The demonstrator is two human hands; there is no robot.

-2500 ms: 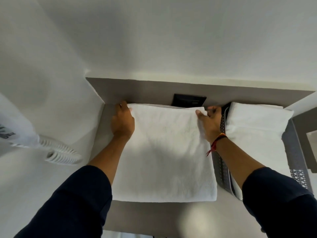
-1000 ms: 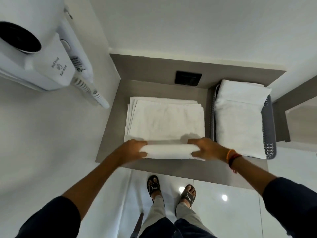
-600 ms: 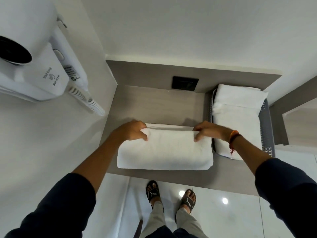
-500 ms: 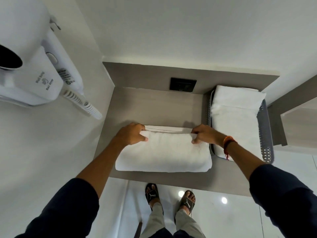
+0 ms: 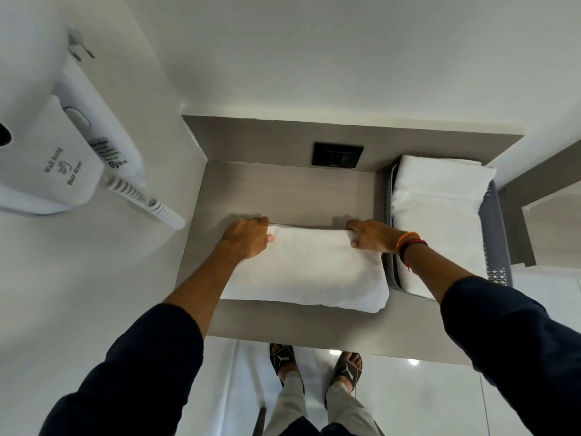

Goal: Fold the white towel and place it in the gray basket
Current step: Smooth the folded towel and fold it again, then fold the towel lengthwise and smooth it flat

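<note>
White walls enclose a gray counter (image 5: 283, 190) recessed in a corner, with 1 wall-mounted hair dryer (image 5: 56, 146) at far left and 1 black socket plate (image 5: 338, 155) on the back panel.

1 white towel (image 5: 308, 272) lies folded on the counter, just left of the gray basket (image 5: 496, 234). It is not yet in the basket.

Left hand (image 5: 246, 237): fingers curled over the towel's far left corner, thumb on top, pinching the stacked layers. Right hand (image 5: 372, 236): same grip at the far right corner. Judgement: 2 matched corner grips keep the layers aligned, either to settle the fold or to lift the bundle as 1 unit.

Basket position: touching or just beside the towel's right edge, so the transfer is short. It already holds folded white towels (image 5: 440, 215), at least 1; an exact count cannot be read. 2 wristbands (image 5: 410, 240) sit on the right wrist
</note>
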